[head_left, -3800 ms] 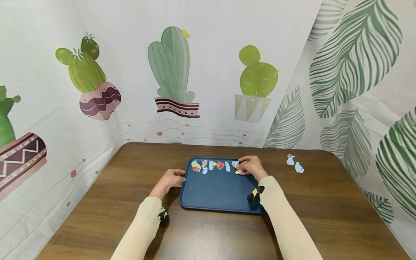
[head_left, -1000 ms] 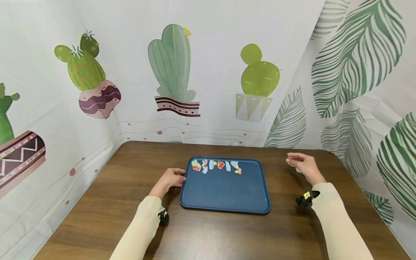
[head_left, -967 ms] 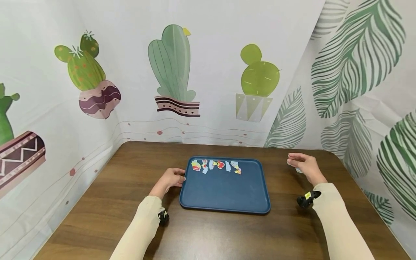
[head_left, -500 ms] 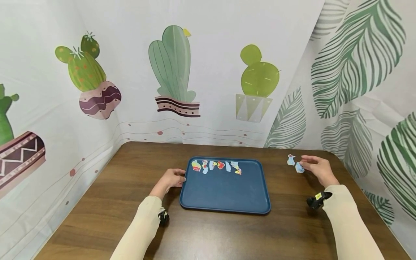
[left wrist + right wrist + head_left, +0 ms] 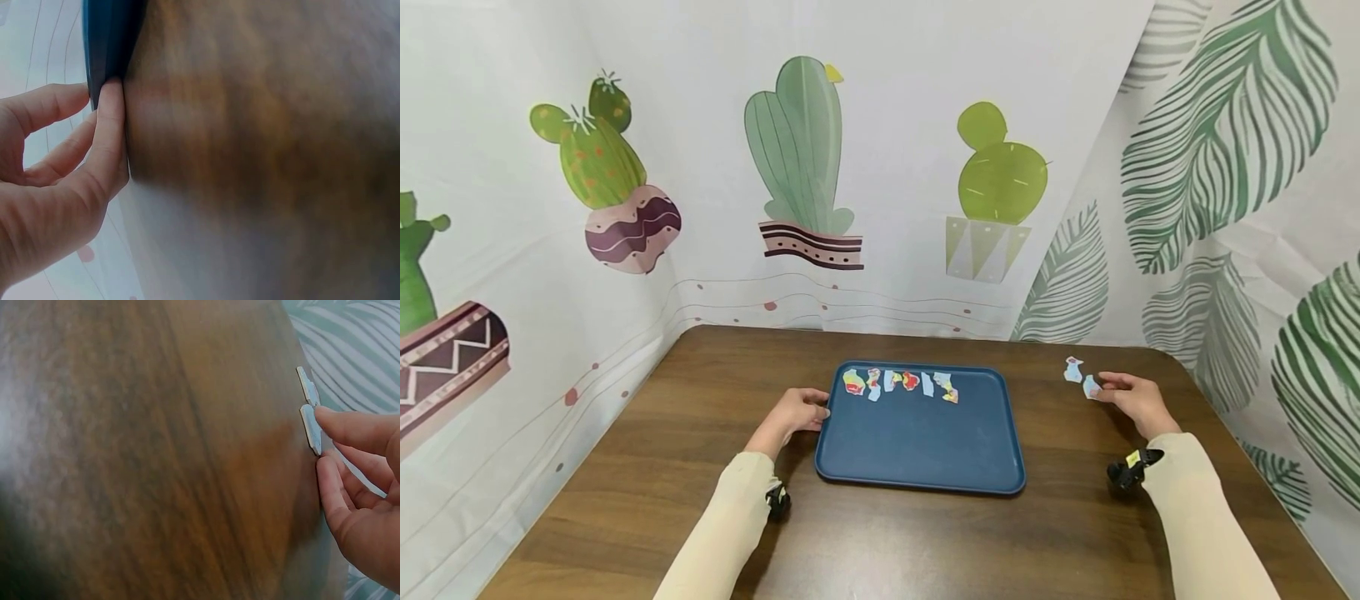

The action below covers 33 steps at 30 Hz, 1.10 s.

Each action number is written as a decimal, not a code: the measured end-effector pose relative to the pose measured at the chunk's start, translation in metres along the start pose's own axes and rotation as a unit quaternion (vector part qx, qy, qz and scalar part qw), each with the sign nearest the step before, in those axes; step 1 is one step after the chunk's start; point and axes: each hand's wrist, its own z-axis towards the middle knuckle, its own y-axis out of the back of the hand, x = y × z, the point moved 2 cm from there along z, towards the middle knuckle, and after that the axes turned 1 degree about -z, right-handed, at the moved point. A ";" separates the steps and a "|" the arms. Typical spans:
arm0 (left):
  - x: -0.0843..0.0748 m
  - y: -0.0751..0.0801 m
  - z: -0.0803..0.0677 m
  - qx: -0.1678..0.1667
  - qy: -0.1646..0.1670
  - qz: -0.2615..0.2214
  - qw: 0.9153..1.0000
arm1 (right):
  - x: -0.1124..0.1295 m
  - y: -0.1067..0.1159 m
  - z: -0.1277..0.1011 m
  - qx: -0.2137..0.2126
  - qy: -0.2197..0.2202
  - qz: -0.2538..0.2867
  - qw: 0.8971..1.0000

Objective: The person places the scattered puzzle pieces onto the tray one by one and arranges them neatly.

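Our right hand (image 5: 1138, 402) rests on the table (image 5: 700, 467) out to the right of the blue tray (image 5: 917, 446), with its fingertips (image 5: 331, 419) on the nearer of two small paper pieces (image 5: 1091, 388). In the right wrist view the forefinger lies on that piece's edge and the thumb comes up beside it, so we judge this grip to be closing into a pinch on it rather than lifting it. The second piece (image 5: 1072, 369) lies just beyond the first, farther from us and slightly left, apart from the fingers. The two pieces sit end to end, in a line running away from the hand toward the back of the table.

Our left hand (image 5: 797, 412) holds the tray's left rim, thumb and fingers curled against the edge, as the left wrist view shows. A row of coloured paper pieces (image 5: 901, 383) lies along the tray's far edge.

The right hand is by far the nearer one to the loose pieces. We can read no writing or label anywhere; the prints on the scraps are too small to make out.
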 end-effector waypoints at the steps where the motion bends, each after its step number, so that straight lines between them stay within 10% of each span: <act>1: 0.000 0.000 0.000 0.000 0.000 0.000 1.000 | 0.000 0.000 0.000 0.005 0.000 -0.003 1.000; 21: -0.002 -0.001 -0.002 -0.004 0.002 -0.007 1.000 | 0.002 -0.005 0.004 0.042 -0.024 -0.027 0.998; 33: -0.001 0.000 -0.001 0.003 -0.004 -0.007 1.000 | 0.004 -0.005 0.001 -0.031 0.009 -0.023 0.999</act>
